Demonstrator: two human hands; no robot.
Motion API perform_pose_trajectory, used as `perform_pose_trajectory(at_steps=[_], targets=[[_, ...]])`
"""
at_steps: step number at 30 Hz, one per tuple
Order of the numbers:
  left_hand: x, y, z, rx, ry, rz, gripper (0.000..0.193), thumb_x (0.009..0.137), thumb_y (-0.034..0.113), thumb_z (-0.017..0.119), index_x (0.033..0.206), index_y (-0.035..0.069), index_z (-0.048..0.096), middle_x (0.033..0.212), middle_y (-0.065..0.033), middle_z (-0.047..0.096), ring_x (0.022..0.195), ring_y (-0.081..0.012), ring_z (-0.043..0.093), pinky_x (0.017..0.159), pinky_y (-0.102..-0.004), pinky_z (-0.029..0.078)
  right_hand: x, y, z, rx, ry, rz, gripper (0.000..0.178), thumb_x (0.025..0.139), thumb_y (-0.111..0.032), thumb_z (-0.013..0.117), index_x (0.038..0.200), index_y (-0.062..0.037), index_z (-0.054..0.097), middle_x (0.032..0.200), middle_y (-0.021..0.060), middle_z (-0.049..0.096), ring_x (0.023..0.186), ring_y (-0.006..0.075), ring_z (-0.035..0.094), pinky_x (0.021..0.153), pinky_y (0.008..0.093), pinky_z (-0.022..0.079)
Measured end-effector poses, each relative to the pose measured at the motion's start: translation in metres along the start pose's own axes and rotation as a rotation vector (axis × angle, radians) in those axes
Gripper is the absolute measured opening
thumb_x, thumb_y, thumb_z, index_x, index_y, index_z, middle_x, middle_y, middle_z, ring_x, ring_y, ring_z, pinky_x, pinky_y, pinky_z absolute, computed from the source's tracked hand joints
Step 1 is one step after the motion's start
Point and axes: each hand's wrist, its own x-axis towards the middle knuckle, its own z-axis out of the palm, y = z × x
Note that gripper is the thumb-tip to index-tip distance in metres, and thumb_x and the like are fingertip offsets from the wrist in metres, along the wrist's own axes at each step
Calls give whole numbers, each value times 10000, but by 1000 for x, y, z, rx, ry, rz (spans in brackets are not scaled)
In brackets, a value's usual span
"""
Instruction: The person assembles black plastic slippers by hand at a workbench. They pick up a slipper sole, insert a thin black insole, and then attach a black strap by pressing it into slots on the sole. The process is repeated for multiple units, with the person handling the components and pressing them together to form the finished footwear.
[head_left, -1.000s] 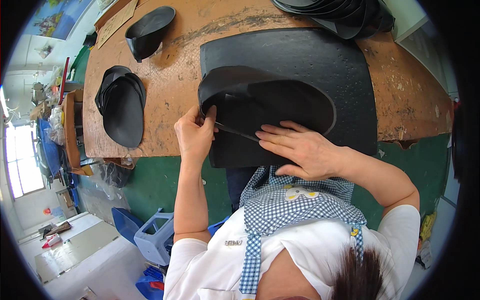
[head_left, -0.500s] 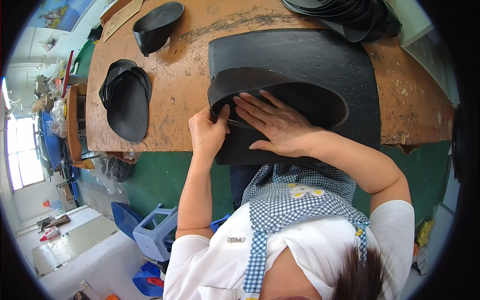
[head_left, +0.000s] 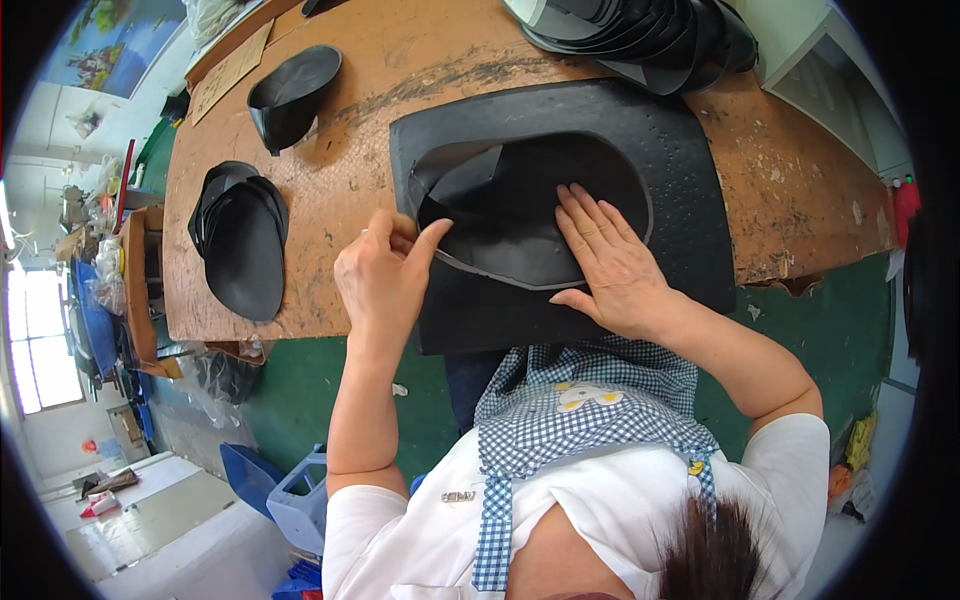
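Note:
A black leather-like piece (head_left: 510,250) with a curved, raised rim lies on a thick black mat (head_left: 680,190) in front of me. My right hand (head_left: 608,262) is flat on the inside of the piece, toward its right end, fingers stretched out and thumb apart. At the left end, my left hand (head_left: 385,268) has its fingers curled and its thumb over the edge of the piece; its fingertips are partly hidden. Inside the left part, the black material overlaps in a fold or flap.
Stacked black curved pieces (head_left: 245,245) lie on the wooden table (head_left: 340,190) at left. Another black piece (head_left: 290,95) stands beyond them. A large black pile (head_left: 650,40) sits at the far right. A cardboard strip (head_left: 230,75) lies along the back left, and blue stools (head_left: 300,490) stand below.
My right hand has slid rightward across the piece, which now lies more opened, its inside showing. My left hand stays at the left end. The whole view has shifted slightly.

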Motion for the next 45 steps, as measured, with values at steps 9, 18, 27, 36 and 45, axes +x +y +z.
perform_pose_trajectory(at_steps=[9, 18, 27, 36, 45], targets=[[-17, 33, 33, 178, -238, 1018, 444, 781, 126, 754, 1197, -3, 669, 1193, -165, 655, 1164, -322, 630, 1080, -466, 471, 8, 26, -5, 81, -45, -86, 778, 1049, -505, 472, 1593, 12, 271, 1693, 179, 194, 1588, 287, 125, 1289, 436, 128], [-13, 25, 71, 174, -143, 1081, 341, 778, 52, 658, 1093, -72, 696, 1139, -218, 701, 1064, -332, 695, 963, -420, 561, 29, 49, -5, 185, 88, -79, 561, 1031, -240, 541, 1526, -10, 411, 1645, 145, 335, 1563, 276, 227, 1274, 457, 189], [-7, 22, 57, 184, -40, 957, 248, 774, 44, 655, 1008, -2, 724, 1110, -148, 707, 1151, -283, 647, 1125, -520, 422, 14, 36, -4, 343, 315, -147, 313, 843, -81, 752, 1149, -37, 701, 1333, 110, 654, 1324, 289, 563, 1135, 470, 416], [-48, 16, 46, -699, -330, -333, 256, 968, 25, 677, 1196, -69, 610, 1001, -141, 695, 773, -153, 686, 656, -264, 574, 11, -1, 8, 199, 429, -69, 336, 792, -109, 787, 1107, -11, 719, 1269, 123, 672, 1206, 283, 609, 939, 409, 486], [-42, 23, 65, -1001, -464, -399, 112, 1019, 39, 615, 1010, -68, 647, 869, -119, 723, 720, -136, 709, 621, -229, 576, 20, -16, 11, 272, 540, -24, 257, 786, -75, 776, 1022, 13, 726, 1092, 116, 681, 1031, 271, 649, 830, 379, 539]])
